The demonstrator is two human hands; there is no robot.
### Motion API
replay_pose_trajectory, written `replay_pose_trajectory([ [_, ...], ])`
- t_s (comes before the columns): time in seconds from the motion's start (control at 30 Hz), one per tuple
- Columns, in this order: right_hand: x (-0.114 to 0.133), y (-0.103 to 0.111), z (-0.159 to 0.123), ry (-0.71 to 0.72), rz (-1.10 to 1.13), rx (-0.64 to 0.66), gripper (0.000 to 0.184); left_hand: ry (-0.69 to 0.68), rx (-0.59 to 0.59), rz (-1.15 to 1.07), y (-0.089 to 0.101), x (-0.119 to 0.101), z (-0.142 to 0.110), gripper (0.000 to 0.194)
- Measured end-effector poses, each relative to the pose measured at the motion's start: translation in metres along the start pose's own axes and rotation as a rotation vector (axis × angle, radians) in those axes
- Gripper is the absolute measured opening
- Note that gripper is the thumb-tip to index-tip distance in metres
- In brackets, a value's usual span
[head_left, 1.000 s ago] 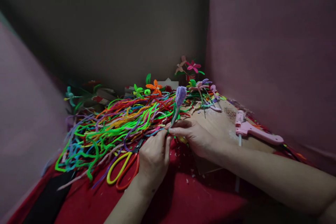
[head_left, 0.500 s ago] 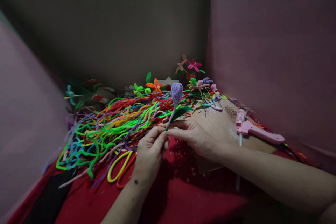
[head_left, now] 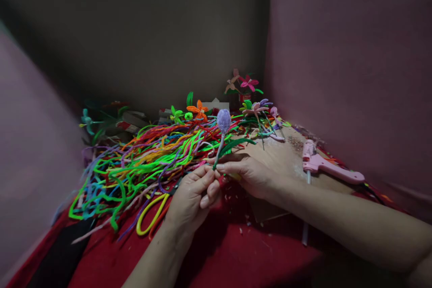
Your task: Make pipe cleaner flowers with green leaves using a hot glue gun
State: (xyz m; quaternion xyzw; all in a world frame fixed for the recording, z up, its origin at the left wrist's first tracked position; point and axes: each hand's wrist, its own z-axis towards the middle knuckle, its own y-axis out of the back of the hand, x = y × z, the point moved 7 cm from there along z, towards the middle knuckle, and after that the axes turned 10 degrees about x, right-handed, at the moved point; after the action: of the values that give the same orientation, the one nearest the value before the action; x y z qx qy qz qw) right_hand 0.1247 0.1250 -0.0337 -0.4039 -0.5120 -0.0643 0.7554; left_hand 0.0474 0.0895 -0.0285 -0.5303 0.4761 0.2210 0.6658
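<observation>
A purple pipe-cleaner flower (head_left: 223,121) stands upright on a pale stem, its rounded bud at the top. A long dark green leaf (head_left: 236,143) sticks out to the right from the lower stem. My left hand (head_left: 195,191) pinches the bottom of the stem between thumb and fingers. Just beside it, my right hand (head_left: 251,172) grips the stem where the green wrap shows, thumb and forefinger pressed together. The fingertips of both hands almost meet there and hide the stem's end. Scissors with yellow and red handles (head_left: 146,220) lie partly behind my left hand.
A heap of coloured pipe cleaners (head_left: 145,166) covers the left. To the right, a pink glue gun (head_left: 317,162) with a glue stick rests on a brown board (head_left: 280,157). Finished flowers (head_left: 199,110) stand along the back. A red cloth (head_left: 256,252) lies beneath, dotted with scraps.
The flower has turned and shifted slightly left, so its leaf now points right. My left hand has rolled, its curled fingers showing more. My right hand stays at the stem.
</observation>
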Motion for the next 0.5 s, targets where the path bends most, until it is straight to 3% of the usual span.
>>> replay_pose_trajectory([
  [0.2, 0.008, -0.001, -0.002, 0.004, -0.056, -0.023, 0.015, 0.036, 0.021, 0.054, -0.003, 0.001, 0.001, 0.017],
  [0.3, 0.01, 0.002, -0.001, 0.034, -0.101, -0.051, 0.015, -0.021, -0.1, 0.392, 0.0, -0.008, -0.003, 0.022],
  [0.43, 0.01, 0.006, -0.003, 0.054, -0.11, -0.115, 0.015, -0.279, -0.319, 1.006, -0.002, -0.029, -0.014, 0.011],
  [0.5, 0.013, 0.003, -0.004, 0.055, -0.118, -0.135, 0.014, -0.372, -0.375, 1.175, -0.005, -0.033, -0.019, 0.013],
])
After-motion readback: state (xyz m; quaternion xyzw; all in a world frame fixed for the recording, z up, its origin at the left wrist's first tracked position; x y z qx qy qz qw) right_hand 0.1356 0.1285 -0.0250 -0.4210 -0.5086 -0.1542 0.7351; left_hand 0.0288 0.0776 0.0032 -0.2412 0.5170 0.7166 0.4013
